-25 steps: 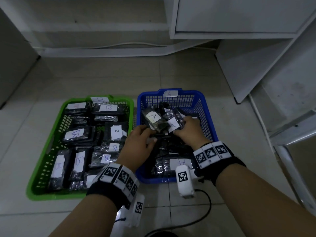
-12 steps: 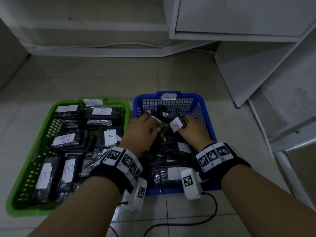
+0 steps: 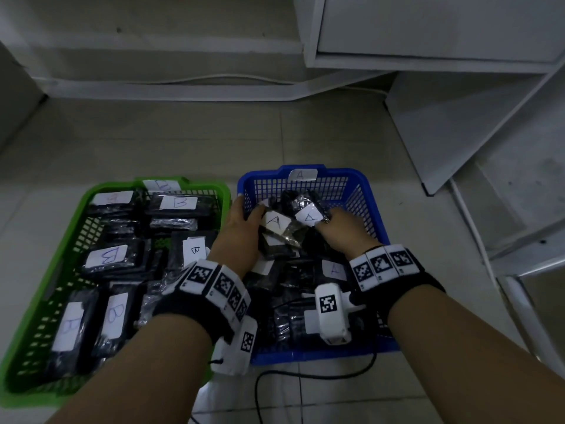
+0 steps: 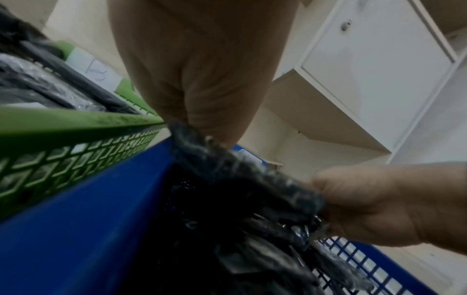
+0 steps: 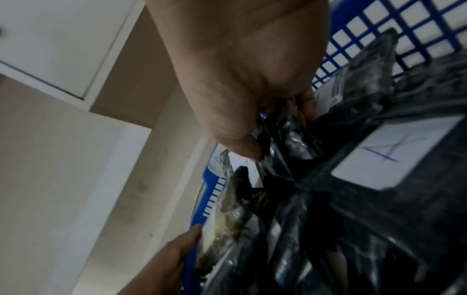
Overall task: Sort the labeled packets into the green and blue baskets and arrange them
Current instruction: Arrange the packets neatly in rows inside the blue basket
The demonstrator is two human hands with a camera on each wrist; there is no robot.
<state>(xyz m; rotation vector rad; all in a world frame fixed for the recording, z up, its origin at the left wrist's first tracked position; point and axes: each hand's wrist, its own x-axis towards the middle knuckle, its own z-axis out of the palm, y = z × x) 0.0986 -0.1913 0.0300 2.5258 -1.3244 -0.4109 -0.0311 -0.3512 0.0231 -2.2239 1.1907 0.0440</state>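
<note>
Where the head view looks down on the floor, a green basket [image 3: 76, 228] full of black packets labelled B [image 3: 179, 202] stands just left of a blue basket [image 3: 376, 209] that carries an A tag on its far rim. Both hands reach into the blue basket: the left hand [image 3: 237, 237] grips one side of a bunch of A packets [image 3: 276, 226] and the right hand [image 3: 344, 232] grips the other side, the bunch raised above more A packets lying flat in the basket.

In the left wrist view, the left hand [image 4: 202, 79] closes on the top edge of the crinkled black bunch [image 4: 240, 185] just above the blue basket's corner [image 4: 88, 229], while the right hand [image 4: 394, 205] pinches the far edge; the green basket's rim [image 4: 76, 119] touches the blue one.

In the right wrist view, the right hand [image 5: 242, 75] pinches the clear plastic of a packet [image 5: 285, 139] between thumb and fingers, an A-labelled packet [image 5: 394, 155] lies beside it, and the left hand's fingertips [image 5: 187, 239] press the bunch from below.
</note>
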